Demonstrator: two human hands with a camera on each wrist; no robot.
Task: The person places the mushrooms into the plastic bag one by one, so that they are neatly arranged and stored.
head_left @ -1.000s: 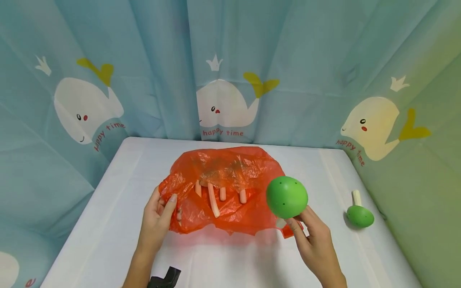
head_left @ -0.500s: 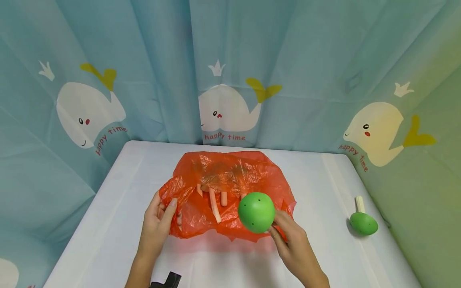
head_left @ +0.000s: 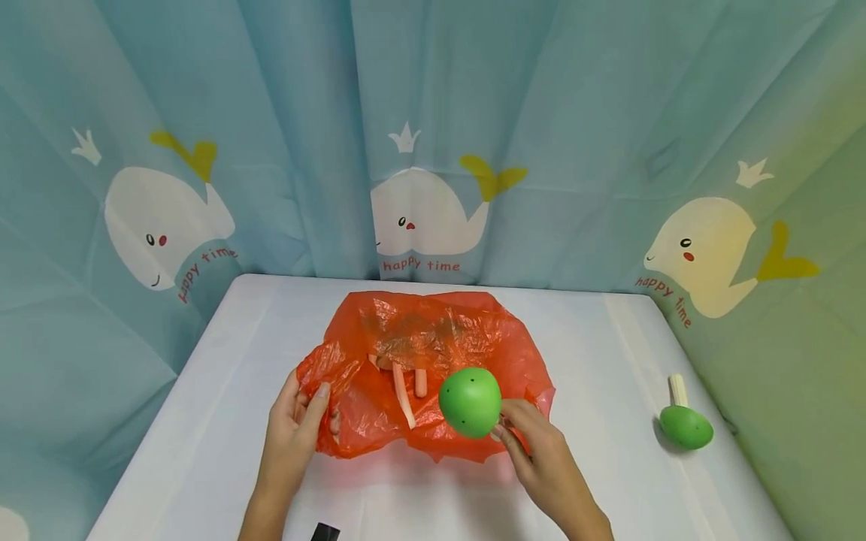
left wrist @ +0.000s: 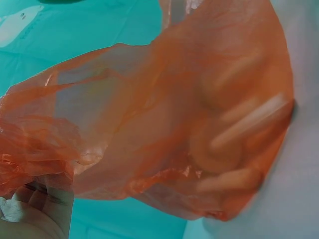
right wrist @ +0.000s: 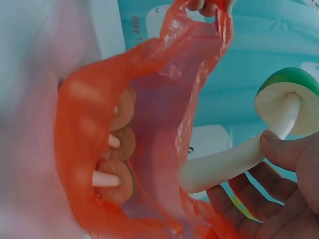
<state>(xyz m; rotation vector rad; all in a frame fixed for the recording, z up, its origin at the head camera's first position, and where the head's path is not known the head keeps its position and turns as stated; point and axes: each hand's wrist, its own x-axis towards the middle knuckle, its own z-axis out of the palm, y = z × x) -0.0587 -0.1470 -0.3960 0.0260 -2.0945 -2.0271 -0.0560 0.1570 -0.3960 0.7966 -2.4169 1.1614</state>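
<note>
My left hand (head_left: pixel 289 424) grips the left side of a thin red plastic bag (head_left: pixel 504 342), holding its mouth open toward me. Several toy mushrooms lie inside; their pale stems (head_left: pixel 401 394) show at the opening, and their brown-looking caps (right wrist: pixel 119 181) in the right wrist view. My right hand (head_left: pixel 544 458) pinches the white stem (right wrist: pixel 222 169) of a green-capped toy mushroom (head_left: pixel 470 402) between thumb and fingers. Its cap overlaps the bag's mouth in the head view. In the left wrist view, the contents (left wrist: pixel 234 144) show blurred through the plastic.
Another green-capped toy mushroom (head_left: pixel 686 428) lies on the white table (head_left: pixel 609 361) near the right edge. A patterned blue curtain (head_left: pixel 304 98) hangs behind and around the table. A small black object (head_left: pixel 325 532) shows at the bottom edge.
My right hand has moved left with the green-capped mushroom, from beside the bag's right edge to in front of its mouth. The left hand keeps its grip on the bag.
</note>
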